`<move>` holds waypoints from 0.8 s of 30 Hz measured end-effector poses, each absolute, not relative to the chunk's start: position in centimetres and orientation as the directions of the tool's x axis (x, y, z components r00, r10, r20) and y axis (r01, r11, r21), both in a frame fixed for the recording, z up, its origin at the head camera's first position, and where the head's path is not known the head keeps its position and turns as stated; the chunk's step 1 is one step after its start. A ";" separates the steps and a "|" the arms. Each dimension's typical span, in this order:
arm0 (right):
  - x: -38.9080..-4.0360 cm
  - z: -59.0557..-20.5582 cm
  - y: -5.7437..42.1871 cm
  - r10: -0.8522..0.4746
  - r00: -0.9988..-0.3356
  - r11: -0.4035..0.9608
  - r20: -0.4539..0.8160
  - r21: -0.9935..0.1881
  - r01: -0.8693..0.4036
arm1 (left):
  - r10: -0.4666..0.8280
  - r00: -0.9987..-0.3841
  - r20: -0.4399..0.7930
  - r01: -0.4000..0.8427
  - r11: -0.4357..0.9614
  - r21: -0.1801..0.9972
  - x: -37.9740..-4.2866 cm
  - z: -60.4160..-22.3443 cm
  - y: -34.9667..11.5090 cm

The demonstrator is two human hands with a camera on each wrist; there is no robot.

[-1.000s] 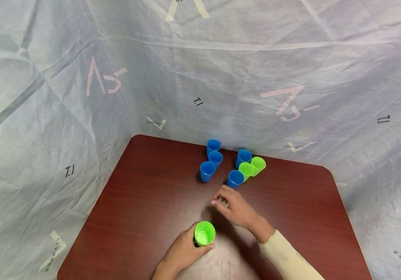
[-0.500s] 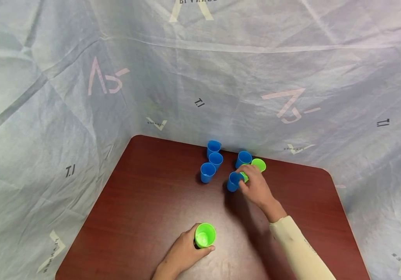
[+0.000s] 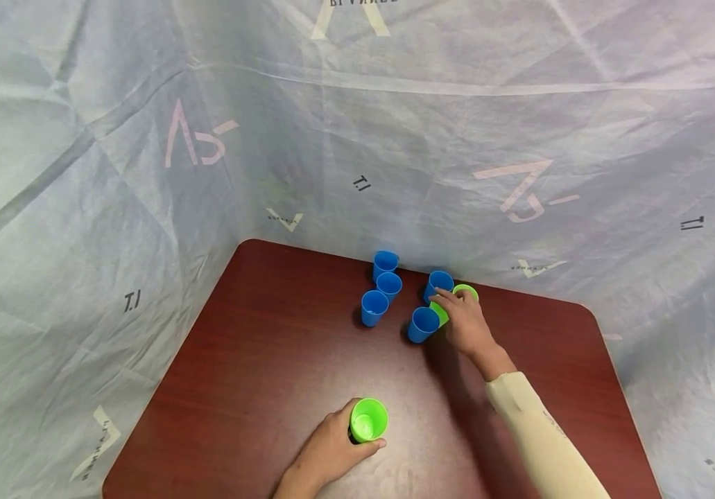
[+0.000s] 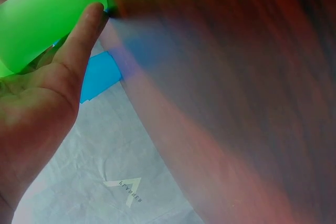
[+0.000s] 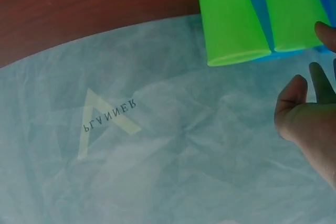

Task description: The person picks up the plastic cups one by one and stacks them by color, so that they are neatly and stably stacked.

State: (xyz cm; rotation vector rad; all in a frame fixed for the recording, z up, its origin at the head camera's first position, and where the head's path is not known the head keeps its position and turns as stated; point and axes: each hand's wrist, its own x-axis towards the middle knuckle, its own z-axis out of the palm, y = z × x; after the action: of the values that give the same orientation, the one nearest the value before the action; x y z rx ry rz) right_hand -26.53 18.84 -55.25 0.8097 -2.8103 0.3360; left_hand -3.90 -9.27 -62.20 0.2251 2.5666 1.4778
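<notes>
Near the table's front, my left hand [image 3: 338, 447] grips an upright bright green plastic cup [image 3: 369, 420] by its side, thumb and fingers round it. The left wrist view shows the thumb [image 4: 89, 30] lying along the cup [image 4: 47, 17]. My right hand [image 3: 463, 322] reaches over the right-hand cup group, above a green cup [image 3: 440, 312] that it partly hides. In the right wrist view its fingers [image 5: 326, 34] are loosely bent right at that cup's rim [image 5: 294, 11]. Beside it stand a front blue cup [image 3: 422, 326], a back blue cup [image 3: 439, 285] and another green cup [image 3: 466, 291].
Left of that group, three blue cups stand in a short row: a front one [image 3: 374, 307], a middle one [image 3: 389, 285] and a back one [image 3: 385, 265]. They share the dark red wooden table [image 3: 257, 360]. A grey cloth backdrop [image 3: 307, 152] hangs behind its far edge.
My right hand has moved away and right, from in front of the front blue cup to over the green cup behind it. My left hand stays with its cup near the front.
</notes>
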 end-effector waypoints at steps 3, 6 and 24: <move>-26.6 -56.0 19.1 -0.495 -0.827 0.822 0.267 -0.163 -0.545 | 0.213 -0.975 -0.064 0.053 0.500 0.864 -3.8 -62.3 -9.2; -26.8 -56.7 19.4 -0.489 -0.825 0.819 0.284 -0.176 -0.546 | 0.208 -0.976 -0.058 0.057 0.509 0.859 -3.8 -62.3 -9.2; -27.7 -57.1 19.2 -0.513 -0.826 0.796 0.232 -0.232 -0.559 | 0.208 -0.977 -0.055 0.058 0.501 0.864 -4.0 -62.0 -9.3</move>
State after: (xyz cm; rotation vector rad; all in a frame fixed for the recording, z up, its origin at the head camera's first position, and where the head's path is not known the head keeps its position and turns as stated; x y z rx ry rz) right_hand -27.70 19.22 -57.14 0.8499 -2.8262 0.4385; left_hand -3.96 -9.31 -61.98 0.2311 2.5873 1.4796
